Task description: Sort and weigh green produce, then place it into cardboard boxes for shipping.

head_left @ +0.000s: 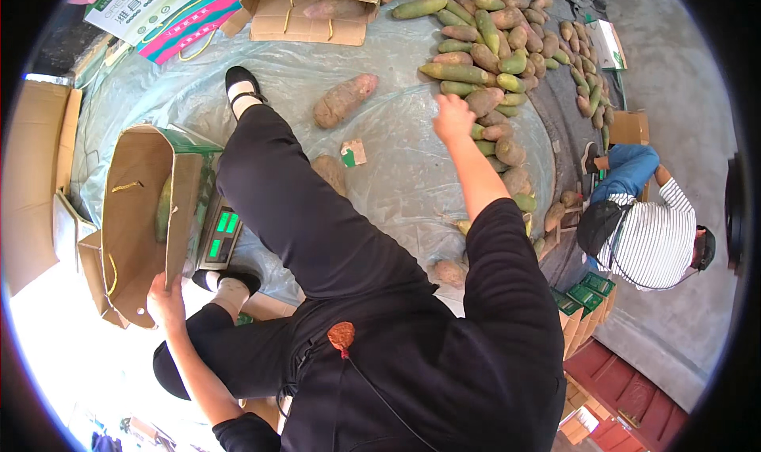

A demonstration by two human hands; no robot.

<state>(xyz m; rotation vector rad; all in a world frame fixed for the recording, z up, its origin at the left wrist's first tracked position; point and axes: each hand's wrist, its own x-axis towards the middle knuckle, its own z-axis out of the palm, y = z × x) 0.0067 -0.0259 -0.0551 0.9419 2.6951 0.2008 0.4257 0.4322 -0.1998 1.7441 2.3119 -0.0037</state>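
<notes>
My left hand (165,301) is closed on the edge of an open cardboard box (139,167). Inside that box, partly hidden by its wall, lies a green radish (164,210). The box rests by a digital scale (219,235) with a lit green display. My right arm stretches out to the pile of radishes (485,56), some green, others brown as if coated in soil. Over the pile's near left edge, beside a brownish radish (483,101), my right hand (454,121) has its fingers partly spread, with nothing visible in them.
Plastic sheeting (396,147) covers the floor. A large brown radish (345,101) and a small torn card piece (353,152) lie on it. More cardboard boxes (309,20) stand at the far side. To the right a person in a striped shirt (654,230) crouches near a second radish row (587,72).
</notes>
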